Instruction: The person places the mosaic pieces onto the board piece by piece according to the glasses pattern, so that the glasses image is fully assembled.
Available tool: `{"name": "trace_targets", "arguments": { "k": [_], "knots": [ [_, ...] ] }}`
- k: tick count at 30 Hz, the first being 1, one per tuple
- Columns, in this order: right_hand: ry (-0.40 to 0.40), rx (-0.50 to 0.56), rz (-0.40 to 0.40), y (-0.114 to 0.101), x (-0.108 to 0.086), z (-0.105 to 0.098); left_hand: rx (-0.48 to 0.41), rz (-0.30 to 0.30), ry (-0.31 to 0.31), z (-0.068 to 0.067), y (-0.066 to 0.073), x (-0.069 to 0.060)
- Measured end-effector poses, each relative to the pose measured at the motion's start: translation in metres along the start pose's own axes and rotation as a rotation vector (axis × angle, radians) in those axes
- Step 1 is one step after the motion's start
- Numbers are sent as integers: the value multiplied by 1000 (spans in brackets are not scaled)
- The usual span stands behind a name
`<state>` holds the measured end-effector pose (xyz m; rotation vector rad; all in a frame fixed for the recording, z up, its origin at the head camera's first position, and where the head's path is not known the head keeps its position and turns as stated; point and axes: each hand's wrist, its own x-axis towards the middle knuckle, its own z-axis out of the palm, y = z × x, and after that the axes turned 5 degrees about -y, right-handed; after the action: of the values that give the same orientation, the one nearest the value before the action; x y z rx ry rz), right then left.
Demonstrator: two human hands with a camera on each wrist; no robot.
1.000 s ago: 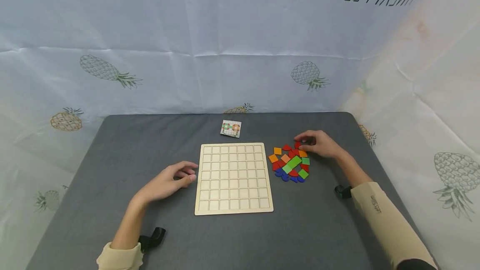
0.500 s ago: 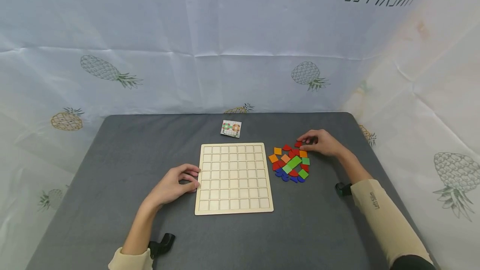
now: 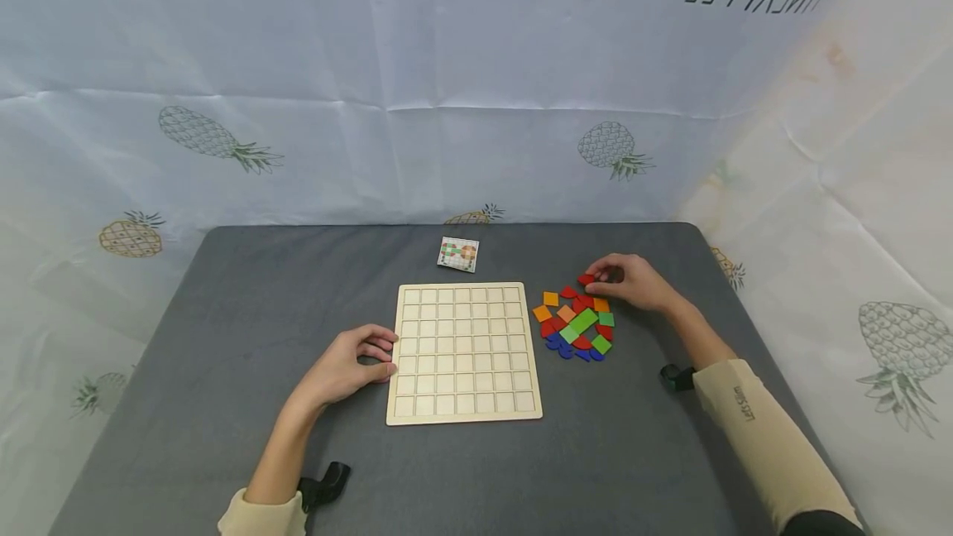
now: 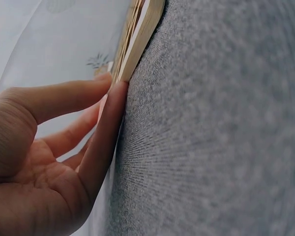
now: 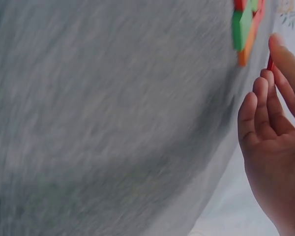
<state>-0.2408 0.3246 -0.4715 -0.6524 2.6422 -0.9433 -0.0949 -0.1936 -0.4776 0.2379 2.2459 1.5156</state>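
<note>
A square wooden grid board [image 3: 465, 354] lies on the grey table. My left hand [image 3: 338, 365] is at its left edge; in the left wrist view the thumb [image 4: 78, 96] and a finger hold the board's edge [image 4: 137, 51]. My right hand [image 3: 633, 281] pinches a red piece [image 3: 586, 279] between thumb and fingers, just behind the pile. In the right wrist view only a thin strip of that red piece [image 5: 270, 63] shows; its full shape is hidden. Below the hand lies a pile of flat coloured pieces [image 3: 584, 323] in red, orange, green and blue.
A small card with a coloured grid pattern [image 3: 457, 255] lies behind the board. A white curtain with pineapple prints [image 3: 417, 164] hangs along the table's far edge. Black straps with camera mounts sit at the left wrist [image 3: 325, 485] and right wrist [image 3: 677, 377].
My left hand has moved right onto the board's edge. The right hand has drawn the red piece slightly away from the pile, back and to the left.
</note>
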Motion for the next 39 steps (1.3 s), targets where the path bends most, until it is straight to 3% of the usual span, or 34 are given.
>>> {"name": "trace_targets", "arguments": {
  "k": [5, 17, 24, 39],
  "knots": [
    [21, 11, 12, -19, 3, 6, -53, -23, -5, 1, 2, 0],
    [32, 84, -86, -56, 16, 33, -38, -25, 6, 2, 2, 0],
    [5, 133, -79, -76, 20, 46, -40, -30, 16, 2, 2, 0],
    [-78, 76, -73, -92, 30, 74, -32, -49, 34, 4, -1, 1]
  ]
}}
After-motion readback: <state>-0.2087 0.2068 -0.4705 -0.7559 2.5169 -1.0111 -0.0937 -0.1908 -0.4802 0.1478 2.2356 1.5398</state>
